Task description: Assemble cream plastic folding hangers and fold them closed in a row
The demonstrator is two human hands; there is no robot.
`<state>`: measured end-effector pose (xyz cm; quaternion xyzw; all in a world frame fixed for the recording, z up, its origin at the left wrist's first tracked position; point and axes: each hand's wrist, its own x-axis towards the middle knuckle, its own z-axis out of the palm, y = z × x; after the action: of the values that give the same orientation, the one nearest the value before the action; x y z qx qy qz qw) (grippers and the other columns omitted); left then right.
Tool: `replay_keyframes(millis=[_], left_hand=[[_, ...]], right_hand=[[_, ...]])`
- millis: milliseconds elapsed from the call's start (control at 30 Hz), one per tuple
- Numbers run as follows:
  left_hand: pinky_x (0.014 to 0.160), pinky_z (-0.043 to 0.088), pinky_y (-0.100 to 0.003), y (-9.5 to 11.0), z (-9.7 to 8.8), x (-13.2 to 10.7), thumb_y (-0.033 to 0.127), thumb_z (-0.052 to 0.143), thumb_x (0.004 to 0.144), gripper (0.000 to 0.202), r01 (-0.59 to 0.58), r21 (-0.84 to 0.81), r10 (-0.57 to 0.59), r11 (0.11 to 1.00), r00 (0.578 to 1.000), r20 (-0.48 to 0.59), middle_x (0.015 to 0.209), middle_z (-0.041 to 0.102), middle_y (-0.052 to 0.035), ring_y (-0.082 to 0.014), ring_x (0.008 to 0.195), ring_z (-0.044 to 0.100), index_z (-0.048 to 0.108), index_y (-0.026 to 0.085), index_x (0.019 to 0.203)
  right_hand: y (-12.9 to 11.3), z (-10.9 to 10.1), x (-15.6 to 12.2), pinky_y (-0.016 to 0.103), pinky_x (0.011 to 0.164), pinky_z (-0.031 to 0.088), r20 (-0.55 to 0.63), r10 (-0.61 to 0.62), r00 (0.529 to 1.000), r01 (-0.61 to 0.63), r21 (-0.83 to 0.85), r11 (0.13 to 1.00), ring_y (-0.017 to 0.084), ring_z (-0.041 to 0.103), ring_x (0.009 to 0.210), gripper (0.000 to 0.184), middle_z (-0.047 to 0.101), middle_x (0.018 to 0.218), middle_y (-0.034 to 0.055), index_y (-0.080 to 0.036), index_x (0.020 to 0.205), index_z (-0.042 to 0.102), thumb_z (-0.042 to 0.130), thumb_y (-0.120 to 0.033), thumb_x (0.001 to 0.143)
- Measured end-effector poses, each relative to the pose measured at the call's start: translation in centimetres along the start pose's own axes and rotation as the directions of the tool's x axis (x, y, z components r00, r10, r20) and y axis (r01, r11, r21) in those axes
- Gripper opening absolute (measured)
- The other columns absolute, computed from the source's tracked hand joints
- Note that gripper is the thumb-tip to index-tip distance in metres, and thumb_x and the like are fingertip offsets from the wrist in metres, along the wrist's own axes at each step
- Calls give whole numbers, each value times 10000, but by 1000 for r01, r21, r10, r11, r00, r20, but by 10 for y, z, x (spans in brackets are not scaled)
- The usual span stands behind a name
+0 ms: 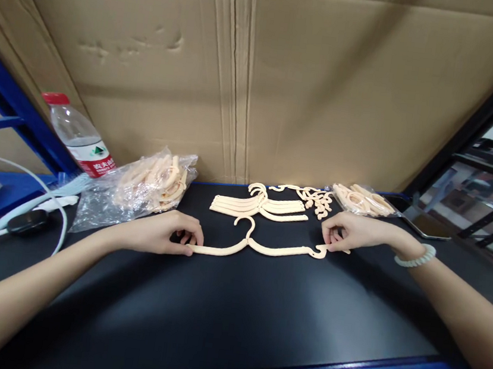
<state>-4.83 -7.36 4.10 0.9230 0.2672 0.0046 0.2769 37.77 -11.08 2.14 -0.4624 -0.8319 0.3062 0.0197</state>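
The left hand (174,234) pinched a hanger (249,243) mid-frame. Right of centre, the right hand (344,235) gripped a small hook (320,254).

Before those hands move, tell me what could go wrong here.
The cream clothes hanger, pinched at its end by the left hand, might twist at its middle if pushed. The small hooked piece is held only by the fingertips of the right hand and could slip. The pile of loose hooked pieces lies near that hand; a careless sweep might scatter it.
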Motion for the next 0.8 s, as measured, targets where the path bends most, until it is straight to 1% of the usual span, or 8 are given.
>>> replay_keyframes(millis=[133, 300, 367, 467, 633, 733, 800], left_hand=[[640, 470, -237, -5, -2, -1, 291, 584, 834, 170, -7, -9, 7, 1000, 1000, -8, 840, 673, -37, -145, 693, 583, 707, 208, 916], [661, 473, -231, -8, -3, -1, 275, 578, 845, 153, 18, 9, -18, 1000, 1000, 17, 857, 669, -35, -144, 720, 596, 695, 208, 917], [663, 474, -229, -8, -3, -2, 277, 580, 844, 148, 18, -2, -18, 1000, 1000, 9, 855, 668, -33, -144, 724, 598, 694, 209, 909], [654, 474, -230, -7, -3, -2, 294, 577, 841, 158, 15, -13, -15, 1000, 1000, -15, 846, 666, -35, -144, 714, 594, 694, 204, 897], [644, 472, -228, -2, -2, -1, 326, 587, 819, 183, 29, 31, -28, 999, 999, -46, 830, 666, -35, -141, 694, 581, 690, 195, 895], [608, 466, -219, 1, 0, 0, 352, 569, 836, 212, 62, 63, -56, 996, 994, -94, 836, 670, -34, -140, 683, 590, 676, 195, 928], [595, 457, -217, 1, 1, 2, 370, 548, 854, 229, 82, 92, -69, 992, 988, -140, 840, 669, -33, -142, 688, 595, 666, 196, 945]], right_hand=[[0, 0, -1, 234, 549, 433, 25, 1, 1000, -1, 1, 1000, 131, 573, 577, 232, 617, 595, 3, -159, 743, 643, 646, -389, 766], [-1, 0, -1, 234, 545, 430, 18, 17, 1000, -17, 4, 1000, 132, 579, 562, 242, 626, 573, 7, -154, 741, 638, 650, -394, 773], [1, 1, -1, 237, 549, 432, 10, 25, 1000, -25, 11, 1000, 137, 589, 570, 254, 637, 582, 13, -153, 747, 640, 650, -405, 774], [2, 2, 0, 242, 551, 434, -6, 35, 999, -35, 16, 999, 142, 596, 572, 280, 645, 587, 16, -152, 748, 642, 652, -431, 771], [-3, 1, 0, 238, 558, 446, -3, 44, 999, -43, 23, 999, 135, 589, 570, 296, 631, 580, 14, -151, 737, 634, 644, -445, 769], [-4, -2, -1, 233, 555, 447, 7, 48, 999, -48, 36, 998, 132, 584, 572, 304, 627, 591, 14, -148, 754, 641, 646, -451, 767], [-1, -5, -2, 238, 569, 446, -2, 35, 999, -35, 33, 999, 138, 591, 602, 314, 640, 632, 24, -143, 779, 653, 646, -457, 769]])
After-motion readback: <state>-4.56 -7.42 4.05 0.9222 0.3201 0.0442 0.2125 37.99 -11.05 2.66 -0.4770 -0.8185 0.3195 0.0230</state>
